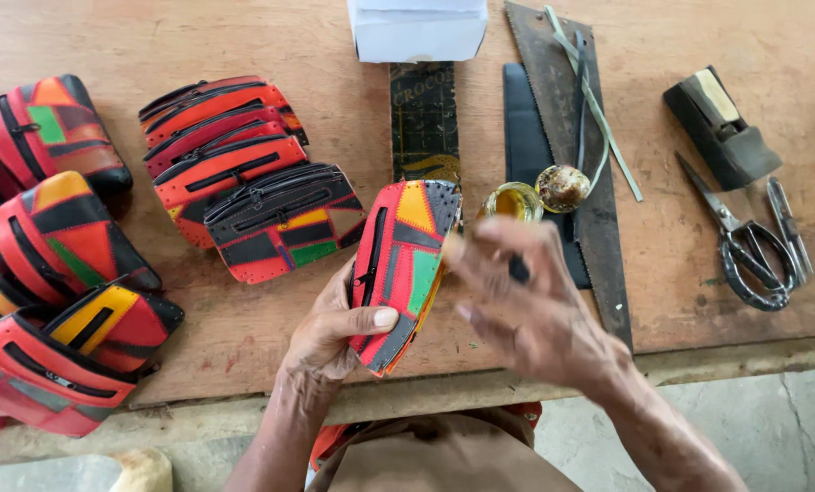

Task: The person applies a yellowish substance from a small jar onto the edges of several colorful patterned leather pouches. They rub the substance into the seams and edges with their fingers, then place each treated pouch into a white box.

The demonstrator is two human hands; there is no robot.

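- Left hand (334, 328): fingers clamped on a patchwork leather pouch (403, 273) of red, yellow, green and black, thumb across its lower face; the pouch is held upright, just above the near edge of the bench (243, 319).
- Right hand (526, 301): blurred by motion, just beside the pouch's right edge; a small dark object (519, 269) seems pinched between thumb and fingers, though whether the fingers are truly closed on it cannot be told.
- Risk, near field: an open glue jar (512, 200) with yellow contents and its domed lid (563, 188) lie just behind the right hand; a sweeping hand could probably tip the jar; glue might smear the pouch's panels.
- Risk, tools: a hand saw (571, 137) lies with its toothed edge towards the working area; scissors (744, 246) lie well to the right; a careless reach could catch skin.
- Risk, grip: the pouch is held near the bench edge, so a slip would likely drop it to the floor.
- Packages and labels: a plain white box (416, 32) at the far edge; a dark strip (424, 123) with gold lettering in front of it; finished pouches (243, 173) stacked at left.
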